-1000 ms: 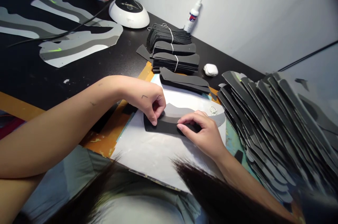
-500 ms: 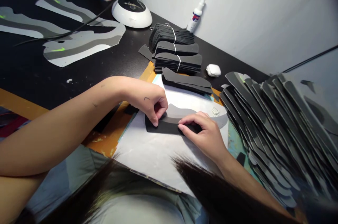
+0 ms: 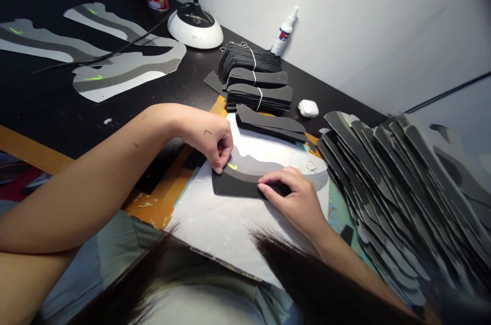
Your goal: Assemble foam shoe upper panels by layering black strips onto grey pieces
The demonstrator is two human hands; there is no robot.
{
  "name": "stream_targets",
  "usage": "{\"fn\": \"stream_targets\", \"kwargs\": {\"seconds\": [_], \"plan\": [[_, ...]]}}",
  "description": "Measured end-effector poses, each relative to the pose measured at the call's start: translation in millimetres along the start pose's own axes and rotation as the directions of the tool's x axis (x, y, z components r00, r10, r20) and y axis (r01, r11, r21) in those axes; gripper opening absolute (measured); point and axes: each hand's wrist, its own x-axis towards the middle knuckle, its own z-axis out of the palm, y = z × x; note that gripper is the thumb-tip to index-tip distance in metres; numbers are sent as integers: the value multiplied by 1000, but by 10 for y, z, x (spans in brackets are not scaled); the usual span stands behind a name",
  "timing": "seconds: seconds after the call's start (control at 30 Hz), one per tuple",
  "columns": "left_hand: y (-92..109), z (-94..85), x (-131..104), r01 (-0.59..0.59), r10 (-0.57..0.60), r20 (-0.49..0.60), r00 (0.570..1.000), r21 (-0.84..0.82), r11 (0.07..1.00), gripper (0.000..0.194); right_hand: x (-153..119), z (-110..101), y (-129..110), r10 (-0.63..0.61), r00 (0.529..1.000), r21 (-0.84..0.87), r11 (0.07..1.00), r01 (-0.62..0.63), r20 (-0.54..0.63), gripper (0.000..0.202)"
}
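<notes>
A grey shoe upper panel (image 3: pixel 258 165) with a small yellow-green swoosh lies on a white sheet (image 3: pixel 207 217). Along its near edge runs a dark strip (image 3: pixel 236 185), flat against the panel. My left hand (image 3: pixel 213 141) is closed in a pinch at the left end, thumb tip down where strip and panel meet. Thumb and forefinger of my right hand (image 3: pixel 295 194) pinch at the strip's upper edge, near the middle; that palm hides part of the panel's right side. A loose white rubber band (image 3: pixel 310 166) rests by the panel's right end.
Dark strips (image 3: pixel 270 123) lie stacked behind the panel, with banded bundles (image 3: pixel 259 96) farther back. Many overlapping shoe panels (image 3: pixel 383 177) fill the right side. Several finished-looking panels (image 3: pixel 126 72) lie left, near a lamp base (image 3: pixel 195 31). A white bottle (image 3: pixel 284 32) and white case (image 3: pixel 308 108) stand behind.
My left hand has shifted left along the panel to its end, uncovering the yellow-green swoosh. My right hand keeps nearly the same spot. The whole view has dropped slightly.
</notes>
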Motion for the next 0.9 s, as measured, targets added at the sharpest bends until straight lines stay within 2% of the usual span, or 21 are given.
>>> {"fn": "stream_targets", "kwargs": {"seconds": [0.2, 0.37, 0.67, 0.9], "plan": [[-10, -4, 28, 77, -78, 47, 996, 9, 997, 7, -4, 10, 19, -3, 1000, 8, 1000, 3, -5, 7], [29, 12, -15, 24, -24, 6, 1000, 9, 1000, 6, -7, 14, 21, 0, 1000, 10, 1000, 0, -12, 7], [29, 10, 6, 67, -68, 29, 997, 27, 997, 2, -4, 9, 18, -4, 1000, 1, 1000, 4, -7, 8], [34, 17, -4, 46, -47, 29, 998, 41, 998, 1, 1, 6, -1, 24, 1000, -6, 1000, -24, 5, 9]]}}
